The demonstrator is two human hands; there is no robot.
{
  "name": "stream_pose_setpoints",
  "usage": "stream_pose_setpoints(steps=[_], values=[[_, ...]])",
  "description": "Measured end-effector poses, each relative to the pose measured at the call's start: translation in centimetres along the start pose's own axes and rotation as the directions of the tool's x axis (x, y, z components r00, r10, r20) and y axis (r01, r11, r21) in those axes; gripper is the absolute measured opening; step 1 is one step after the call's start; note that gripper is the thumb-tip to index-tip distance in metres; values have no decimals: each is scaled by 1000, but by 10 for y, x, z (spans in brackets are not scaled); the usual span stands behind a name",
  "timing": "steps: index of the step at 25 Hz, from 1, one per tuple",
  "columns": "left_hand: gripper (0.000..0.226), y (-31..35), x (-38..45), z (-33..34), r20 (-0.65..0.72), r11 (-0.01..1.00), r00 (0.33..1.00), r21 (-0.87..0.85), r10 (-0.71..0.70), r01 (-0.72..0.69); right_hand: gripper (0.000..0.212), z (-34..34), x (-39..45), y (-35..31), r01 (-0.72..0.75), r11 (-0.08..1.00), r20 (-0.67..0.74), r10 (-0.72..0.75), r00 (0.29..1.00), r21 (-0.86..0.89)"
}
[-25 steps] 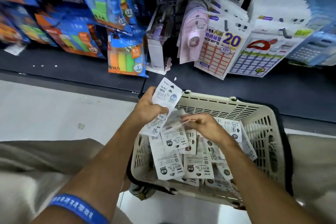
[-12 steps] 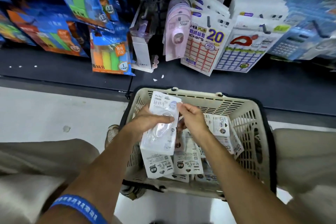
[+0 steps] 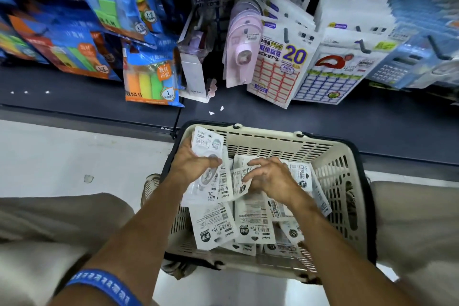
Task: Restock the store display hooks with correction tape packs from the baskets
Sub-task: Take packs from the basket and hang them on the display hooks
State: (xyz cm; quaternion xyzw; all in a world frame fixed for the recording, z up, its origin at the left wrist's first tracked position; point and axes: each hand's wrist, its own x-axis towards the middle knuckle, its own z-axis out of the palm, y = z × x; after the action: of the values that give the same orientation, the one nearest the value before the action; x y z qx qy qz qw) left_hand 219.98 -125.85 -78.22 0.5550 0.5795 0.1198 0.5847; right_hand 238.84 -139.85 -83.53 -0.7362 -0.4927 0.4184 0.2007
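Lowered into the basket [image 3: 330, 156], right hand [image 3: 270, 179] seemingly pinches a pack [image 3: 239, 182]; left hand [image 3: 192, 165] grips a stack [image 3: 207, 171].

A pale, glossy floor [image 3: 62, 156] is seen below a dark base shelf [image 3: 323, 126]. Above it, blue packets [image 3: 74, 40] and sticker sheets [image 3: 275, 74] are hung from hooks against a dim backing.

Open basket [image 3: 330, 151] top is admitting entry from above; loose correction tape packs [image 3: 253, 226] are covering its floor, and its slotted walls are closing the 3 and 12 o'clock sides. The left hand [image 3: 192, 165] and right hand [image 3: 269, 177] are occupying the centre. Hanging sticker packs [image 3: 275, 69] are crowding 12 o'clock; bare floor [image 3: 74, 154] is lying open at 9 o'clock.
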Motion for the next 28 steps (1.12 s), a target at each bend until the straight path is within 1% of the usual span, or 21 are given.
stream_pose_setpoints(steps=[3, 4, 6, 8, 9, 11, 12, 13, 14, 15, 16, 17, 18, 19, 21, 22, 23, 24, 25, 27, 28], values=[[79, 5, -2, -3, -13, 999, 1000, 30, -12, 12, 34, -45, 4, -29, 31, 998, 84, -35, 996, 47], [82, 7, -2, -3, -4, 999, 1000, 33, -8, 9, 30, -61, 2, -38, 39, 996, 98, -47, 994, 85], [83, 10, -2, -4, 24, 1000, 1000, -24, -4, 5, 19, -92, -7, -53, 26, 973, 99, -50, 994, 230], [80, 9, -6, -7, 41, 999, 999, -48, -1, 3, 10, -116, -18, -68, 13, 934, 31, -25, 999, 356], [79, 8, -9, -9, 43, 999, 999, -49, 0, 2, 11, -122, -19, -75, 9, 928, -41, 7, 999, 372], [73, 8, -12, -11, 55, 998, 998, -61, 11, -8, 20, -120, -10, -86, -57, 958, -186, 112, 976, 281], [68, 9, -14, -10, 63, 998, 998, -64, 22, -18, 21, -113, -5, -96, -112, 966, -218, 164, 962, 231], [62, 11, -16, -9, 70, 997, 997, -68, 26, -21, 21, -103, -3, -106, -138, 960, -196, 189, 962, 245], [55, 11, -16, -7, 77, 998, 997, -56, 17, -12, 21, -92, -1, -113, -112, 936, -135, 165, 977, 334], [44, 12, -17, -5, 94, 1000, 996, -26, -8, 10, 20, -84, -1, -118, -57, 893, -65, 96, 993, 447], [31, 13, -17, -3, 136, 999, 990, -10, -42, 43, 19, -80, -2, -118, 3, 838, -23, 12, 1000, 545], [19, 14, -19, -2, 197, 996, 977, -30, -81, 88, 18, -80, -3, -114, 65, 805, -19, -66, 998, 590], [13, 14, -20, -2, 268, 987, 958, -87, -107, 134, 17, -81, -3, -109, 117, 806, -46, -110, 993, 580], [18, 14, -20, -4, 328, 970, 938, -166, -114, 176, 18, -82, -2, -104, 145, 825, -87, -116, 989, 546], [41, 12, -17, -9, 432, 915, 896, -311, -105, 257, 20, -74, 3, -100, 149, 859, -212, -48, 976, 490], [52, 13, -17, -11, 472, 890, 875, -346, -107, 296, 20, -66, 7, -100, 153, 864, -298, -3, 954, 479], [58, 16, -17, -12, 494, 895, 861, -320, -124, 312, 22, -56, 12, -103, 166, 871, -399, 37, 916, 462], [58, 20, -19, -12, 496, 922, 856, -245, -148, 301, 26, -44, 18, -107, 189, 884, -495, 54, 867, 427], [56, 24, -20, -12, 488, 947, 859, -171, -157, 270, 26, -34, 23, -111, 212, 879, -554, 70, 829, 428], [52, 30, -20, -16, 411, 976, 903, -112, -128, 189, 16, -20, 30, -113, 247, 798, -592, 165, 789, 550], [47, 34, -19, -20, 339, 984, 936, -110, -96, 141, 14, -12, 30, -102, 213, 829, -625, 195, 756, 516]])
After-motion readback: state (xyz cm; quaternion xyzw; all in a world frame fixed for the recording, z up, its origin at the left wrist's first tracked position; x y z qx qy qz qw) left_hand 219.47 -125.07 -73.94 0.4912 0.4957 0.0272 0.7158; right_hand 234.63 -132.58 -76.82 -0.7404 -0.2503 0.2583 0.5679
